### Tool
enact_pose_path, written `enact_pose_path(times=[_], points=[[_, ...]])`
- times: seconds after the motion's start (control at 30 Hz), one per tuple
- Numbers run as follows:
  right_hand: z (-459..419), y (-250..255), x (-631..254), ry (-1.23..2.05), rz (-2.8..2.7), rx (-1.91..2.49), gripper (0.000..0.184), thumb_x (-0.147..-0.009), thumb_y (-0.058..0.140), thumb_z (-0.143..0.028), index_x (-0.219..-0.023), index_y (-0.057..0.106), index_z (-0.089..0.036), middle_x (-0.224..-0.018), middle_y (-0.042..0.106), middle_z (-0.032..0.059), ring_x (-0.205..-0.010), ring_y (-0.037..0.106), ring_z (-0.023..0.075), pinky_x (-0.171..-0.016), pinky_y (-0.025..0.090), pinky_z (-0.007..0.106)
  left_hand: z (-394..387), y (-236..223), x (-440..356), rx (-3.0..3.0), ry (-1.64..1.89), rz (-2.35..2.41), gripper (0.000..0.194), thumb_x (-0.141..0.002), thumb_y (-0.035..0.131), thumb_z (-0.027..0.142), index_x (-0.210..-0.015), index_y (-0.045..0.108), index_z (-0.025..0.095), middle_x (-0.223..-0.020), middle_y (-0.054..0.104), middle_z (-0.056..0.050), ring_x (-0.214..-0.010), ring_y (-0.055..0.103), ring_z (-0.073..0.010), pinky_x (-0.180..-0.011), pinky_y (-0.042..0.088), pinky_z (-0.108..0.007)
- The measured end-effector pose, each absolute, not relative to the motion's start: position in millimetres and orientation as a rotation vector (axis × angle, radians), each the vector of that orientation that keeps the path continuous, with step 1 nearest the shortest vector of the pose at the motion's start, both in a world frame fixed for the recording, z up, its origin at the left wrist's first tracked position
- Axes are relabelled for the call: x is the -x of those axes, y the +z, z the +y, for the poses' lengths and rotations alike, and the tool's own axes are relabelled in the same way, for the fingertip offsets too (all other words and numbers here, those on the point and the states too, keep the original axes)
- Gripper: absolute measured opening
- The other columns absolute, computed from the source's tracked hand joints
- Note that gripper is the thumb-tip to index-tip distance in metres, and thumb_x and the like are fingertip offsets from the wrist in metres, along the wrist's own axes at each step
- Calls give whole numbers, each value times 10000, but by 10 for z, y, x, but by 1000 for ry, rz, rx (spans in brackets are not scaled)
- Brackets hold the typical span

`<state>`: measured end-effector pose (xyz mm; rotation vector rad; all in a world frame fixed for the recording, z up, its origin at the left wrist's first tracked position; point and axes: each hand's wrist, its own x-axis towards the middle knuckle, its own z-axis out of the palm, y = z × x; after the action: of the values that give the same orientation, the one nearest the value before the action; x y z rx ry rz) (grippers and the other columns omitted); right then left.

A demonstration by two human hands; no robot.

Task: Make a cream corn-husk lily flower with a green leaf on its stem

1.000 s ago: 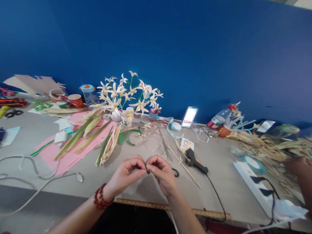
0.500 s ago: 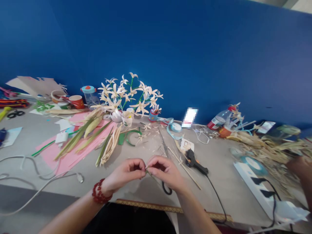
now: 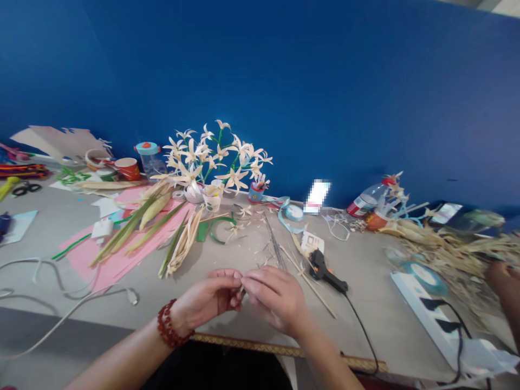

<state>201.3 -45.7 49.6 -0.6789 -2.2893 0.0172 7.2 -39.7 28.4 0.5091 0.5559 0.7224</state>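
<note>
Above the front of the table, my left hand (image 3: 211, 297) and my right hand (image 3: 277, 297) meet at the fingertips. Both are closed in a pinch on a thin greenish strip (image 3: 242, 289). Only a sliver of it shows between the fingers, so its full shape is hidden. Beyond the hands lie thin wires (image 3: 273, 237) and narrow dry stalks (image 3: 312, 281). A bundle of pale corn husk strips (image 3: 184, 244) rests to the left, and a black glue gun (image 3: 325, 270) to the right.
White husk flowers (image 3: 221, 154) stand in cups along the blue wall. Green husks (image 3: 122, 233) lie on pink paper (image 3: 81, 265). A white power strip (image 3: 424, 319) and another person's hand (image 3: 504, 284) are at right. Cables (image 3: 77, 303) cross the left side.
My right hand has turned, its fingers now extending over the strip toward my left fingertips. The black scissor-like loop seen under it before is now hidden. The other objects stay put.
</note>
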Motion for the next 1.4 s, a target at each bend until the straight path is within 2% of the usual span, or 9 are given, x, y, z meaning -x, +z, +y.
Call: enact_pose_path(times=[0.2,0.37,0.57,0.63,0.73,0.87,1.03,1.13,1.4], points=[[-476,430,-2071,-229,-2350,718,302,-924,529,-131,-1185,642,-233,-958,772,77,-826,700,213,-717,542,334,-494,300,-76,-361,702,471,115,-823,711,197,-750,683,113,-661,623,-31,-565,524,-91,-647,472,-263],[-463,470,-2085,-363,-2418,681,234,-912,557,-124,-1095,689,-186,-956,772,96,-787,698,218,-673,551,338,-531,318,-72,-432,730,465,128,-798,749,201,-750,666,117,-696,617,-24,-562,510,-75,-658,464,-255],[-452,530,-2084,-416,-2483,700,238,-933,512,-131,-1045,699,-227,-933,778,69,-755,689,190,-648,530,313,-526,253,-97,-600,831,595,157,-766,783,214,-784,653,127,-670,586,6,-574,531,-81,-646,441,-237],[-436,519,-2079,-279,-2470,699,245,-919,519,-130,-1074,683,-225,-956,773,78,-792,692,198,-680,532,319,-526,229,-99,-632,832,619,158,-767,775,217,-780,642,131,-674,586,7,-582,534,-85,-648,434,-238],[-409,500,-2056,211,-2364,728,232,-905,537,-159,-1088,663,-225,-972,755,86,-838,683,204,-734,533,331,-524,218,-86,-686,825,655,184,-752,776,240,-784,626,139,-692,600,2,-594,540,-92,-643,421,-236],[-396,468,-2009,839,-2054,892,72,-908,613,-252,-916,680,-225,-823,702,37,-758,650,168,-702,510,288,-513,251,-50,-830,813,715,231,-737,776,299,-775,609,144,-667,600,0,-591,510,-99,-621,394,-232],[-398,429,-1982,1184,-1804,1022,105,-830,704,-275,-778,648,-202,-727,644,1,-660,595,138,-612,479,245,-511,286,-35,-1071,829,835,245,-765,743,346,-795,598,152,-691,575,4,-626,486,-114,-622,383,-237],[-399,461,-1975,1121,-1847,1060,22,-825,672,-210,-806,661,-206,-711,642,-7,-654,587,134,-591,452,237,-525,262,-43,-1253,922,900,199,-816,696,327,-795,598,156,-763,579,-13,-712,507,-138,-668,401,-244],[-477,484,-1919,551,-2129,1055,103,-858,563,-142,-827,626,-217,-715,604,6,-683,560,159,-641,420,279,-575,208,-53,-1200,1036,925,165,-871,656,321,-870,634,157,-762,604,-17,-724,554,-150,-702,449,-260]])
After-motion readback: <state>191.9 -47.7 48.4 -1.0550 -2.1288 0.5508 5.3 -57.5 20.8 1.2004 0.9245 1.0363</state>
